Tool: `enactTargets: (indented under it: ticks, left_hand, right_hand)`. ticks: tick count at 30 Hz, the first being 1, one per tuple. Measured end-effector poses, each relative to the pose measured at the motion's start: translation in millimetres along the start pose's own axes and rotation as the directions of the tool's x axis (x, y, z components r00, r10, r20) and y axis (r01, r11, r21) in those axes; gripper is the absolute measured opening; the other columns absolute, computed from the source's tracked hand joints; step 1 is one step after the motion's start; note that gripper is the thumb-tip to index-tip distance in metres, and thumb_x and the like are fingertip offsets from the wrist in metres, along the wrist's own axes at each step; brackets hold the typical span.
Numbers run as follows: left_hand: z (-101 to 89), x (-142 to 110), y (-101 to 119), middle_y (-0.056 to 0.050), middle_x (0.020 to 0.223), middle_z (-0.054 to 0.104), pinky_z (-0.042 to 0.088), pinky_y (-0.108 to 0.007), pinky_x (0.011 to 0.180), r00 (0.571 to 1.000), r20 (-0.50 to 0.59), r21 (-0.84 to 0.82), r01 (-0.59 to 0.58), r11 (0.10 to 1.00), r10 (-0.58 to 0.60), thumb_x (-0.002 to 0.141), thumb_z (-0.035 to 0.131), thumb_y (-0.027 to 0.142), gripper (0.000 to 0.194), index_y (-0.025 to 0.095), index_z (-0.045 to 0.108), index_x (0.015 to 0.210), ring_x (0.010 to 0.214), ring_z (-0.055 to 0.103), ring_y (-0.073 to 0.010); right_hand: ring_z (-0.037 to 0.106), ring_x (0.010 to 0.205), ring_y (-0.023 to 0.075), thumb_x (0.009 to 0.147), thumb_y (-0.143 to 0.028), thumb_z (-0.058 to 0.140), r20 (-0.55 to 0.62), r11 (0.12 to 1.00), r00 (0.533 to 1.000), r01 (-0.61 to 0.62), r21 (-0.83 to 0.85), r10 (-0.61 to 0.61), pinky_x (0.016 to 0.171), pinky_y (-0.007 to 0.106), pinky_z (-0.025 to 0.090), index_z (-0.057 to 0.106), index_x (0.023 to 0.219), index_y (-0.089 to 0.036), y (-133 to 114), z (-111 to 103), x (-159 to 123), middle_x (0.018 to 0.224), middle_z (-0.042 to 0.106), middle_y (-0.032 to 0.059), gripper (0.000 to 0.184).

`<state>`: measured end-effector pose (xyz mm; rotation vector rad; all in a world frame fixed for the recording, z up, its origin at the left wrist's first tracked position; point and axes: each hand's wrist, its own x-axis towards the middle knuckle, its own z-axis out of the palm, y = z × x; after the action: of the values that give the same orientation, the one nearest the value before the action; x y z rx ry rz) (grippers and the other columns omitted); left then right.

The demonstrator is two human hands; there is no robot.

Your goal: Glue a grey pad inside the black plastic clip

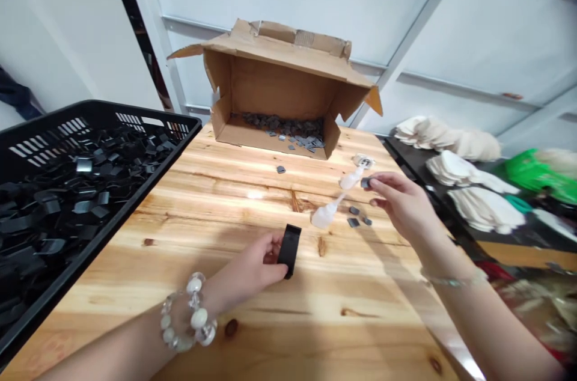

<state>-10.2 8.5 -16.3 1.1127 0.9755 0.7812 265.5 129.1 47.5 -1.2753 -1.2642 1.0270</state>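
Observation:
My left hand is closed round a black rectangular plastic piece, held upright just above the wooden table. Between the thumb and fingertips of my right hand is a small dark grey pad. Several loose grey pads lie on the table below that hand. Two translucent white squeeze bottles lie on their sides to the left of it, with a small white round object behind them. One more grey pad rests alone near the box.
An open cardboard box on its side holds many grey pads at the back. At left, a black plastic crate is full of black pieces. Stacks of white gloves lie on a dark surface at right, beside a green bag.

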Motion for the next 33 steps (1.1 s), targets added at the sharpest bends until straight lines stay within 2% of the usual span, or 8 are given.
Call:
enactTargets:
  ticks: [3,7,10,17,20,22,26,33]
  left_hand:
    - [7.2,-3,7,-0.005,0.099,0.061,0.044,-0.035,0.086,0.997,0.076,-0.074,0.034,0.997,-0.028,0.067,0.064,0.019,0.035,0.016,0.054,0.101,0.092,0.058,-0.0196]
    - [15.7,-8,12,-0.003,0.09,0.065,0.045,-0.035,0.084,0.987,0.149,-0.113,0.078,0.991,-0.061,0.068,0.065,0.02,0.033,0.017,0.051,0.098,0.088,0.062,-0.0187]
    - [17.6,-11,12,-0.006,0.094,0.069,0.047,-0.037,0.087,0.987,0.148,-0.138,0.088,0.987,-0.068,0.073,0.063,0.021,0.038,0.016,0.048,0.107,0.092,0.064,-0.0197]
    - [17.8,-14,13,-0.012,0.102,0.072,0.049,-0.038,0.092,0.994,0.093,-0.132,0.068,0.989,-0.056,0.082,0.06,0.019,0.048,0.014,0.042,0.127,0.102,0.066,-0.0211]
    - [18.8,-16,11,-0.011,0.102,0.072,0.05,-0.037,0.093,0.993,0.09,-0.139,0.089,0.986,-0.077,0.085,0.058,0.017,0.044,0.015,0.043,0.126,0.101,0.067,-0.0197]
    - [19.4,-17,10,-0.009,0.102,0.073,0.051,-0.036,0.093,0.993,0.097,-0.149,0.087,0.985,-0.073,0.087,0.057,0.018,0.041,0.017,0.043,0.126,0.1,0.067,-0.0178]
    - [20.6,-20,10,-0.008,0.104,0.072,0.051,-0.033,0.093,0.996,0.085,-0.19,0.052,0.98,-0.037,0.09,0.057,0.02,0.034,0.018,0.045,0.122,0.098,0.067,-0.0153]
    - [17.6,-26,11,-0.004,0.106,0.071,0.049,-0.028,0.092,0.997,0.074,-0.151,-0.003,0.989,0.015,0.092,0.057,0.023,0.03,0.023,0.045,0.119,0.097,0.066,-0.0131]
  right_hand:
    - [0.058,0.06,0.0093,0.057,-0.027,0.084,-0.039,0.991,0.999,-0.01,0.134,0.015,0.042,0.015,0.045,0.07,0.074,-0.019,-10,-4,-44,0.07,0.065,0.0008,0.023]
    - [0.054,0.047,0.0084,0.059,-0.028,0.084,0.167,0.978,0.982,-0.118,0.17,0.09,0.038,0.018,0.044,0.07,0.075,-0.017,-8,23,-83,0.061,0.065,0.0011,0.023]
    - [0.052,0.043,0.0069,0.061,-0.028,0.083,0.319,0.956,0.936,-0.22,0.192,0.152,0.038,0.018,0.043,0.068,0.075,-0.016,1,46,-97,0.058,0.064,0.0,0.024]
    - [0.057,0.052,0.0088,0.066,-0.028,0.079,0.389,0.925,0.896,-0.314,0.215,0.214,0.04,0.017,0.046,0.065,0.077,-0.016,26,65,-114,0.062,0.063,-0.0007,0.022]
    - [0.058,0.052,0.0085,0.072,-0.026,0.074,0.348,0.983,0.931,-0.152,0.106,0.106,0.041,0.018,0.048,0.064,0.078,-0.017,29,62,-119,0.068,0.065,-0.0002,0.015]
    - [0.063,0.06,0.0105,0.077,-0.02,0.07,0.315,0.994,0.945,0.103,-0.025,-0.09,0.049,0.021,0.053,0.065,0.08,-0.019,30,59,-122,0.076,0.068,0.0011,0.006]
    - [0.068,0.084,0.0145,0.08,-0.004,0.062,0.388,0.793,0.776,0.588,-0.158,-0.498,0.072,0.026,0.058,0.064,0.087,-0.021,30,55,-126,0.089,0.07,0.0041,0.019]
    - [0.069,0.081,0.0151,0.079,0.002,0.059,0.45,0.637,0.626,0.756,-0.15,-0.637,0.069,0.025,0.059,0.064,0.091,-0.022,25,53,-130,0.091,0.07,0.007,0.027]
